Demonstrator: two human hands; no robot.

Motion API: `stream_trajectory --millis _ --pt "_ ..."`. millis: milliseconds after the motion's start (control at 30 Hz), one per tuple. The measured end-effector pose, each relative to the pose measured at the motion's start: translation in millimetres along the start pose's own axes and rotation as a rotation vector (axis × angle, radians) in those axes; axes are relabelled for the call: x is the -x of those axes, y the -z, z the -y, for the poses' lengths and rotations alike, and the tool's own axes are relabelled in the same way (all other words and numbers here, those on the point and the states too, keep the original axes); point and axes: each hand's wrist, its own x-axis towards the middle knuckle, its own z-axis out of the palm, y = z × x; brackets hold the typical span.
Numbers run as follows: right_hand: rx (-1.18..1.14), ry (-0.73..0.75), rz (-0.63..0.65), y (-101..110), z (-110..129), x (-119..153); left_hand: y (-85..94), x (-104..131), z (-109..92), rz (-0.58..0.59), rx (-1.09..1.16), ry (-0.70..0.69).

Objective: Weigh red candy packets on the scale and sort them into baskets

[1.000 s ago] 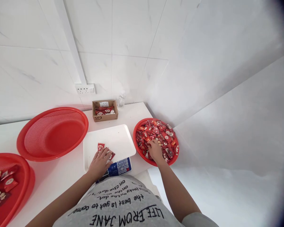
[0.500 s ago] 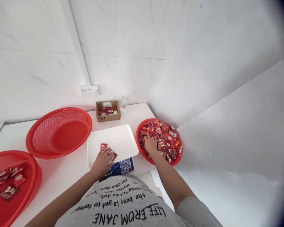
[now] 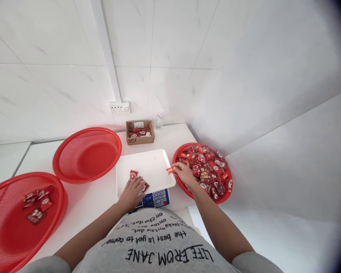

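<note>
My right hand [image 3: 184, 174] pinches a small red snack packet [image 3: 170, 170] above the right edge of the white scale tray [image 3: 156, 161], just left of the full red basket [image 3: 229, 195]. Wrapped packets in several shades of red [image 3: 206, 161] fill that basket. On the scale tray my left hand [image 3: 133, 194] lies with its fingers stretched out, resting over a few packets. One red packet [image 3: 133, 174] shows beyond its fingertips and a dark red one [image 3: 145, 185] beside them; the hand partly covers them. Below the tray the blue keypad [image 3: 157, 198] of the scale shows.
A red mesh basket [image 3: 113, 139] with nothing visible in it stands behind and left of the scale. Nearer, another red basket [image 3: 63, 197] holds several packets. At the wall are a small cardboard box [image 3: 140, 140] with packets, a clear plastic bottle [image 3: 158, 121] and a power socket [image 3: 119, 107].
My right hand has come up out of the full basket and moved left toward the tray, now with a packet in its fingers. My left hand stays on the tray. The camera view has shifted slightly.
</note>
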Motion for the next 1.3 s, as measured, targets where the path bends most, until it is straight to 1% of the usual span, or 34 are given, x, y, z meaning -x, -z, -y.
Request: stream_trajectory --millis 33,67,100,133,200,267,300,333,400,500,567,633,733,767,833,900,933,967,1000,1067,1167,1200,1233,1300 --pt "-0.047 -0.012 0.064 -12.3 1.3 0.7 0.7 0.4 -0.6 0.005 0.002 0.007" --pt "-0.057 -0.013 0.095 -21.9 2.3 0.8 1.2 1.2 -0.8 0.007 0.005 0.017" --pt "-0.032 0.001 0.089 -27.8 2.7 0.4 1.6 2.3 -0.6 0.007 0.008 0.03" --pt "0.023 0.026 0.044 -29.5 2.4 -0.5 1.8 3.8 -0.1 0.008 0.009 0.044" --pt "0.201 0.104 -0.105 -21.0 -1.1 -3.0 1.9 7.2 1.4 0.018 0.009 0.068" --pt "0.425 0.168 -0.244 -2.8 -8.7 -5.5 1.9 9.7 2.4 0.03 0.007 0.078" --pt "0.539 0.171 -0.285 6.8 -13.8 -6.3 2.1 9.9 2.3 0.032 0.004 0.077" --pt "0.641 0.143 -0.301 15.2 -19.3 -6.7 2.3 9.3 1.6 0.029 -0.001 0.071" --pt "0.799 0.067 -0.27 25.7 -29.8 -6.7 3.1 5.4 -1.4 0.014 -0.021 0.039" --pt "0.925 -0.007 -0.19 26.3 -38.7 -6.9 4.8 -5.2 -8.1 0.025 -0.055 -0.015" --pt "0.95 -0.037 -0.171 23.3 -38.9 -8.4 5.4 -12.0 -11.5 0.052 -0.072 -0.026" --pt "0.924 -0.059 -0.169 23.1 -36.8 -10.7 5.1 -16.0 -12.5 0.066 -0.084 -0.023" --pt "0.78 -0.059 -0.202 30.2 -34.0 -12.5 3.9 -16.4 -10.5 0.054 -0.09 -0.024" --pt "0.714 -0.056 -0.232 33.4 -33.4 -12.0 3.6 -15.4 -9.5 0.05 -0.089 -0.022" --pt "0.591 -0.03 -0.333 37.9 -31.8 -9.7 3.7 -12.4 -7.7 0.045 -0.085 -0.012" --pt "0.505 0.04 -0.436 36.9 -28.1 -6.4 3.9 -8.7 -6.8 0.043 -0.08 0.001" --pt "0.472 0.084 -0.465 33.2 -25.1 -4.9 3.8 -6.6 -6.8 0.04 -0.077 0.004" --pt "0.44 0.122 -0.465 27.1 -21.2 -3.9 3.4 -4.5 -6.9 0.036 -0.072 0.009" --pt "0.407 0.149 -0.434 18.7 -16.5 -3.3 2.8 -2.4 -7.1 0.031 -0.066 0.015" --pt "0.337 0.159 -0.297 -4.2 -5.6 -3.2 0.5 1.9 -7.4 0.023 -0.051 0.024" --pt "0.258 0.146 -0.011 -44.9 9.5 -3.2 -4.0 7.6 -6.2 0.013 -0.036 0.036" --pt "0.244 0.163 0.063 -57.5 13.2 -2.4 -5.4 9.2 -5.0 0.007 -0.033 0.042" --pt "0.255 0.198 0.103 -68.7 16.0 -0.9 -6.7 10.6 -3.4 -0.001 -0.03 0.053" --pt "0.336 0.333 0.142 -85.7 18.9 4.5 -8.6 12.9 1.2 -0.023 -0.026 0.086"
